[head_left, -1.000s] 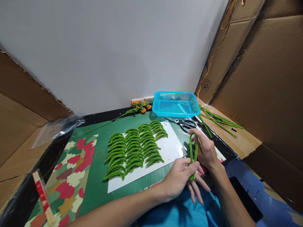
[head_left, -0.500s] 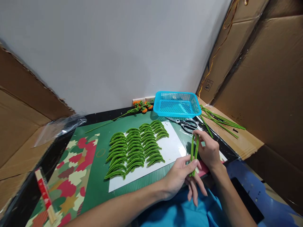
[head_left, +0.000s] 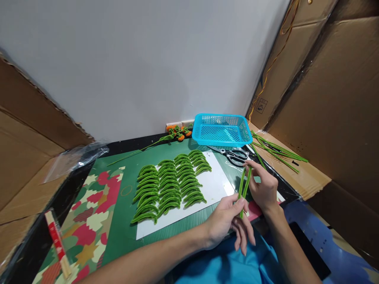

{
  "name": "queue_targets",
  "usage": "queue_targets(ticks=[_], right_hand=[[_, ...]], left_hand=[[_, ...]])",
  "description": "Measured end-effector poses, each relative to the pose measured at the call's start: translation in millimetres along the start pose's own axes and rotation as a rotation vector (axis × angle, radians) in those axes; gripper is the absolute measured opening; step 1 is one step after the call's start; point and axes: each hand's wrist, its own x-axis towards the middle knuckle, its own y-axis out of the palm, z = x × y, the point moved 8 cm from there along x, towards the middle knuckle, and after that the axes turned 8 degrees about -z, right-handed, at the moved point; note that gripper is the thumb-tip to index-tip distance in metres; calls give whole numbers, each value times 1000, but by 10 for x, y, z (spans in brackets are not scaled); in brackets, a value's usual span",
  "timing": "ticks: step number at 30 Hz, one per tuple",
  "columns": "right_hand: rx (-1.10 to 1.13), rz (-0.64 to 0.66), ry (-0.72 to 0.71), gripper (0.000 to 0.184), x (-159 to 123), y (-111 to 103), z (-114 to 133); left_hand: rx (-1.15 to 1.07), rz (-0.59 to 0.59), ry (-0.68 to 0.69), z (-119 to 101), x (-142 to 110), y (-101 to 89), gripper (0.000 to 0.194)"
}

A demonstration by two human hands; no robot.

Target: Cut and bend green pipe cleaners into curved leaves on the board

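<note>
A green pipe cleaner (head_left: 246, 184), folded into a long narrow loop, is held upright between my two hands. My left hand (head_left: 229, 215) pinches its lower end between thumb and index finger, with the other fingers hanging loose. At the upper bend, the fingertips of my right hand (head_left: 262, 183) are closed on it. To the left, several curved green pipe cleaner pieces (head_left: 168, 185) lie in columns on a white sheet (head_left: 214, 179), some overhanging its left edge. Black-handled scissors (head_left: 233, 155) lie just beyond my right hand.
A blue perforated basket (head_left: 222, 144) stands against the wall. Left of it lies a green stem with orange flowers (head_left: 180, 134). Loose green pipe cleaners (head_left: 278, 150) rest on cardboard at the right. A red-wrapped bundle of sticks (head_left: 57, 242) and a plastic bag (head_left: 85, 156) are at left.
My right hand has shifted slightly up and to the right with the upper bend, so the loop leans more to the right. My left hand stays nearly in place.
</note>
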Motion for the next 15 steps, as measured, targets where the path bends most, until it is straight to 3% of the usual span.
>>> queue_targets(ticks=[4,7,10,15], right_hand=[[323,28,438,25,-3,57,-275],[579,147,728,35,-68,201,-388],[738,213,883,38,-133,279,-407],[898,229,1001,36,-209,303,-437]], left_hand=[[3,-28,6,-2,5,-33,36],[39,-25,-23,14,3,-34,36],[54,-5,-38,35,4,-29,35],[48,1,-24,37,14,-27,33]])
